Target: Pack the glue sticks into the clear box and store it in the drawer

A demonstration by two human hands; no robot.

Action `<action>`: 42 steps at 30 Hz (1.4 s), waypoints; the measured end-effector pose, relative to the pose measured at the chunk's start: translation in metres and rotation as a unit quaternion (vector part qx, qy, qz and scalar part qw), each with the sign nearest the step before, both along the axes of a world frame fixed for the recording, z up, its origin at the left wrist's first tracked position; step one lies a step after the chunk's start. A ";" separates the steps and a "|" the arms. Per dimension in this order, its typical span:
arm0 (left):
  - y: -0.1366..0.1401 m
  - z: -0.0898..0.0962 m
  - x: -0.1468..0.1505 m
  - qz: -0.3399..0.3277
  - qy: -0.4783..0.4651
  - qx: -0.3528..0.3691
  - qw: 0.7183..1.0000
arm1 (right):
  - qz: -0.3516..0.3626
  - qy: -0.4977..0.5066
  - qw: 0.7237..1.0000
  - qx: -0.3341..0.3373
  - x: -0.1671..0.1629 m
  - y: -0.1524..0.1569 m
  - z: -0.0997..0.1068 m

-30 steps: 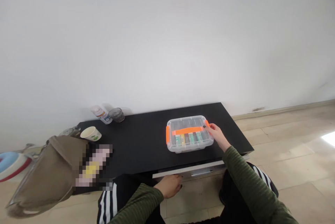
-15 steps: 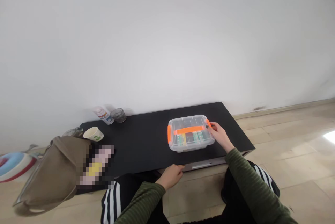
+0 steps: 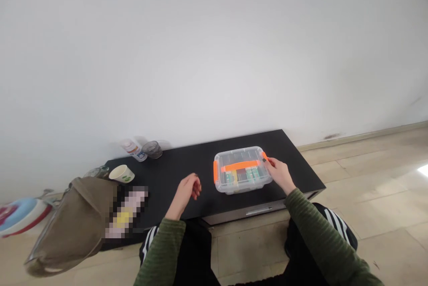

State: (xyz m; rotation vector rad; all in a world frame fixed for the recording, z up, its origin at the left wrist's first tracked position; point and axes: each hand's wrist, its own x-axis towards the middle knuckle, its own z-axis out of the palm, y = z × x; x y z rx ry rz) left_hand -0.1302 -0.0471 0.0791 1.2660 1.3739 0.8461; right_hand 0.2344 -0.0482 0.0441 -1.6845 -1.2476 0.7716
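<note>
A clear plastic storage box [image 3: 239, 183] sits lidded on the black table [image 3: 174, 167], with an orange handle [image 3: 240, 165] across its lid and orange latches at both ends. Small green and yellow packages show through its side. My right hand [image 3: 281, 175] grips the right-hand latch [image 3: 265, 156], thumb on top and fingers curled at the box's end. Over the tabletop, left of the box and apart from it, my left hand [image 3: 187, 189] hangs with loosely bent fingers and holds nothing.
At left are a paper cup [image 3: 122, 174], a spray can [image 3: 134, 150], a dark glass [image 3: 152, 149] and a brown bag [image 3: 75, 221]. Beside the bag lies a blurred-out pink and yellow item [image 3: 129, 210]. A drawer front [image 3: 234, 216] with a handle faces my knees.
My left hand has risen from the drawer's edge and moved left over the tabletop. My right hand stays at the box's right latch.
</note>
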 end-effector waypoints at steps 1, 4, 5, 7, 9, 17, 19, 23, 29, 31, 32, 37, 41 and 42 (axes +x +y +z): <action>0.009 0.003 0.001 0.039 0.017 0.013 0.999 | -0.001 -0.010 1.000 0.000 -0.001 -0.001 0.001; 0.027 -0.001 0.022 0.025 0.102 0.027 0.994 | 0.003 -0.031 1.000 0.001 -0.003 -0.002 0.002; 0.031 -0.005 0.031 0.007 0.128 0.034 0.991 | 0.007 -0.032 0.999 0.002 -0.003 -0.003 0.003; 0.035 -0.014 0.047 -0.010 0.152 0.059 0.987 | 0.006 -0.033 0.999 0.001 -0.003 -0.003 0.001; 0.037 -0.022 0.057 -0.005 0.150 0.087 0.985 | -0.007 -0.042 0.999 -0.005 -0.001 -0.003 -0.002; 0.032 -0.025 0.056 -0.001 0.135 0.104 0.985 | -0.036 0.041 0.998 0.014 0.007 0.000 -0.016; 0.030 -0.024 0.056 -0.001 0.140 0.102 0.985 | -0.024 0.073 0.997 0.030 0.006 0.003 -0.016; 0.028 -0.024 0.056 0.006 0.139 0.108 0.984 | 0.034 0.066 0.997 0.013 0.002 0.008 -0.018; 0.025 -0.033 0.056 0.018 0.021 0.061 0.998 | 0.042 0.060 0.997 -0.011 0.001 0.013 -0.026; 0.025 -0.037 0.059 0.029 -0.044 0.049 0.997 | 0.046 0.043 0.998 -0.002 0.002 0.013 -0.026; 0.025 -0.039 0.060 0.037 -0.070 0.046 0.996 | 0.050 0.032 0.998 0.004 0.002 0.012 -0.026; 0.025 -0.042 0.065 0.061 -0.116 0.033 0.991 | 0.067 -0.038 0.997 0.028 0.002 0.008 -0.021; 0.024 -0.042 0.066 0.071 -0.118 0.026 0.990 | 0.076 -0.079 0.992 0.068 0.003 0.008 -0.017; 0.024 -0.042 0.067 0.076 -0.118 0.026 0.990 | 0.075 -0.081 0.991 0.074 0.004 0.008 -0.016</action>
